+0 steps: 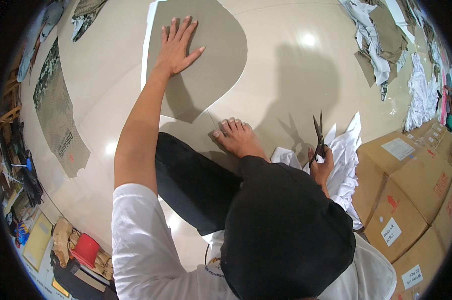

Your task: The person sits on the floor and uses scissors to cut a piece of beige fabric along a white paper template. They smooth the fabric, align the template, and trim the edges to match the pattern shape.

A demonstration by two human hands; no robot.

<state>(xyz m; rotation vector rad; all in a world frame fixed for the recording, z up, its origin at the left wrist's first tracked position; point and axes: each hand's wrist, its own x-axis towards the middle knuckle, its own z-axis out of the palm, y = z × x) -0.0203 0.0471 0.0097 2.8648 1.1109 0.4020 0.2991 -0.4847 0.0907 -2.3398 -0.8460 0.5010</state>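
Observation:
My left hand (177, 46) lies flat with fingers spread on a curved grey-brown cardboard pattern piece (216, 55), which rests on a white sheet (148, 45) on the glossy floor. My right hand (320, 167) grips black scissors (318, 136), blades open and pointing up, held above a heap of white fabric (343, 160) by my knee. My bare foot (238, 137) rests on the floor between the two hands, beyond my black-trousered leg.
Brown cardboard boxes (411, 200) are stacked at the right. Piles of white and olive fabric (381, 40) lie at the far right. A camouflage-print fabric piece (56, 115) lies on the floor at the left, with clutter and a red container (86, 249) lower left.

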